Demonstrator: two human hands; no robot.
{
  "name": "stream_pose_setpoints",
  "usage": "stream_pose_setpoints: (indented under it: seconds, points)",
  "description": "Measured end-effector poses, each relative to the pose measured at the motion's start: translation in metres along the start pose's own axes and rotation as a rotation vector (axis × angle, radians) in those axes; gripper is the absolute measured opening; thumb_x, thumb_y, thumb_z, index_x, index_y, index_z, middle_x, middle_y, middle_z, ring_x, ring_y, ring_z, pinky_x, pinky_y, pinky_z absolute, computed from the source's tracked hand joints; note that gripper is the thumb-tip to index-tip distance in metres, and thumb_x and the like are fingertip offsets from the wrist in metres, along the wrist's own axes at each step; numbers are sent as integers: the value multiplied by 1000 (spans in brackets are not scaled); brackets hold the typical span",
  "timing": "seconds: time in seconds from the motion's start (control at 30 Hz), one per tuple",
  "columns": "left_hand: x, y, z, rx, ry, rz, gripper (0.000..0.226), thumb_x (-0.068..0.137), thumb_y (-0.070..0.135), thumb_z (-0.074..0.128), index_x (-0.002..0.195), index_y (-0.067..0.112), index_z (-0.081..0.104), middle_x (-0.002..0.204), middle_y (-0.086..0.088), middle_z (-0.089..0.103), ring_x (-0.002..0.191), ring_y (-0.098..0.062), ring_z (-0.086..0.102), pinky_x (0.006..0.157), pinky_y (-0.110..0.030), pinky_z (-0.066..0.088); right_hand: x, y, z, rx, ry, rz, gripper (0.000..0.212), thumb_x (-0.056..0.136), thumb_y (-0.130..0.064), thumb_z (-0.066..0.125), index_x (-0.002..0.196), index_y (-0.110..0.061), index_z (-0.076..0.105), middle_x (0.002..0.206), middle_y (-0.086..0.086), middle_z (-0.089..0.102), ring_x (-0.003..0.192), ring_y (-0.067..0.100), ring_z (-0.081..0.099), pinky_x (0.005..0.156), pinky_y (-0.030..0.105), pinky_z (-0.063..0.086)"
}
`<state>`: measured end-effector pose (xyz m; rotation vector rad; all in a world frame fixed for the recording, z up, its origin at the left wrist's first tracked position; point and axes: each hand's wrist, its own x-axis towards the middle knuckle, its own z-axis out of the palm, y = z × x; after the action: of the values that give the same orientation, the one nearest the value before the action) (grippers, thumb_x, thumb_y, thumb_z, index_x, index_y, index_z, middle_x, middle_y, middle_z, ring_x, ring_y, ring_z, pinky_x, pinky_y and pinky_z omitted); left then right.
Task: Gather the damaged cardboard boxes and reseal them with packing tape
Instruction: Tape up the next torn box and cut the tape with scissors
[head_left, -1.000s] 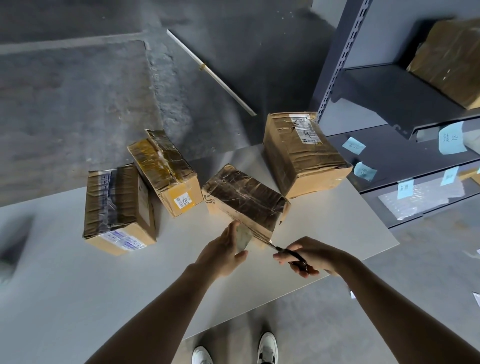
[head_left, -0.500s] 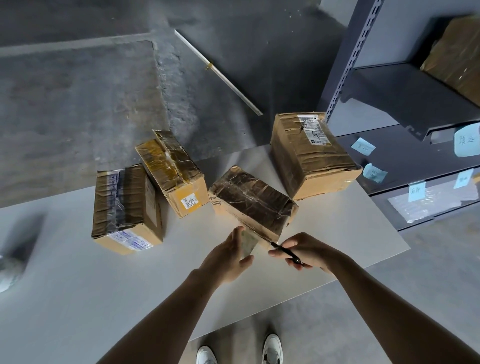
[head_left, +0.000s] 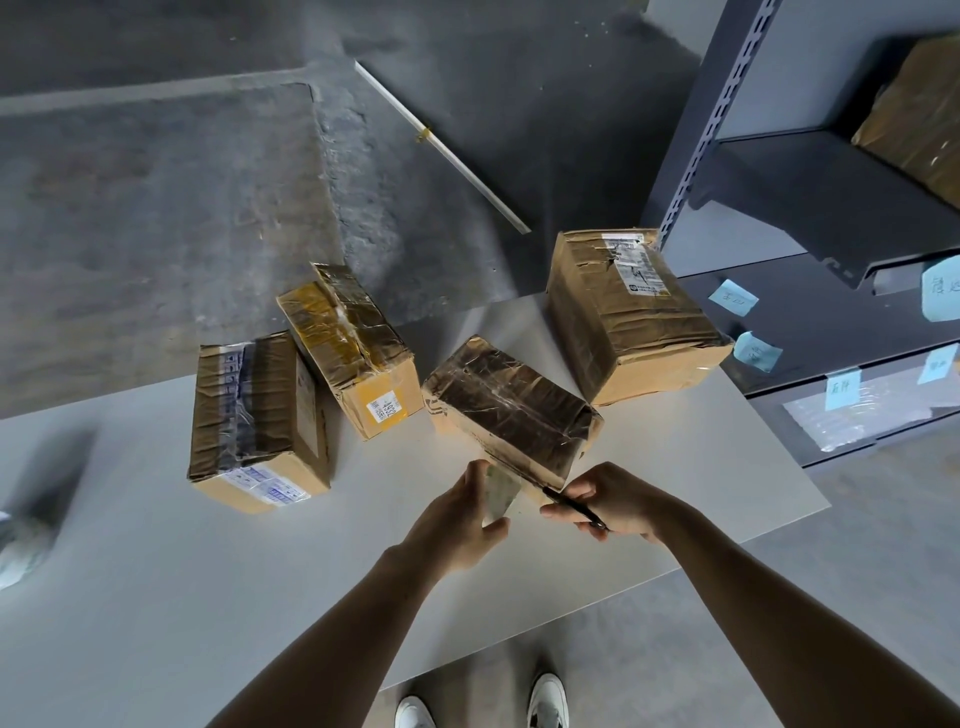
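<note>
Hardly anything moved vs 0.5 s ago: both hands stay at the front edge of the middle box (head_left: 511, 410), boxes unshifted. L hand (head_left: 457, 525) pinches the tape strip (head_left: 500, 491) hanging off that box, thumb & fingers clamped on it. R hand (head_left: 618, 501) has its fingers curled round a dark cutting tool (head_left: 571, 506), tip at the strip by the box edge. Box sits on the grey table (head_left: 156, 597), w/ three more taped boxes behind: left box (head_left: 254, 415), yellow-taped box (head_left: 348, 343), big box (head_left: 623, 317) nearest the shelving rack (head_left: 831, 182).
</note>
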<state>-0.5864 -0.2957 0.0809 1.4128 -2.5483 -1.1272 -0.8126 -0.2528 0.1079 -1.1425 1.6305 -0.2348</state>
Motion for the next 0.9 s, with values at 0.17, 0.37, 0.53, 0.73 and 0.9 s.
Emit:
stream_pose_setpoints:
  seconds: [0.17, 0.37, 0.53, 0.73, 0.9]
  points:
    - [2, 3, -3, -273, -29, -127, 68, 87, 42, 72, 133, 26, 24, 137, -2, 46, 114, -18, 53, 69, -18, 53, 0, -1, -3, -25, -21, -22, 28, 83, -49, 73, 64, -30, 68, 53, -11, 61, 52, 10, 55, 65, 23, 48]
    - [18, 18, -5, -390, 100, -249, 45, 96, 49, 54, 125, 16, 40, 132, -8, 57, 107, -22, 59, 74, -27, 49, -1, 1, -2, -9, 0, -46, 22, 84, -48, 73, 73, -29, 71, 54, -10, 61, 52, 10, 56, 63, 21, 47]
    - [22, 23, -9, -550, 123, -329, 33, 93, 40, 65, 110, 20, 46, 99, 6, 57, 82, -6, 54, 62, -16, 45, 0, 5, -2, -9, -6, -51, 23, 83, -48, 74, 83, -25, 73, 61, -6, 65, 54, 10, 57, 62, 21, 48]
    - [22, 22, -9, -650, 91, -401, 36, 90, 39, 69, 114, 23, 47, 102, 9, 53, 82, -4, 51, 60, -13, 41, 2, 5, -5, -21, -11, -20, 38, 79, -44, 79, 104, -14, 75, 72, 2, 71, 56, 11, 61, 59, 21, 51]
    - [19, 19, -14, -660, 64, -405, 40, 92, 35, 67, 126, 21, 51, 129, -1, 56, 102, -11, 52, 73, -20, 44, 6, 13, -8, -105, -12, 32, 36, 79, -47, 79, 96, -15, 74, 76, 5, 75, 56, 11, 64, 60, 23, 52]
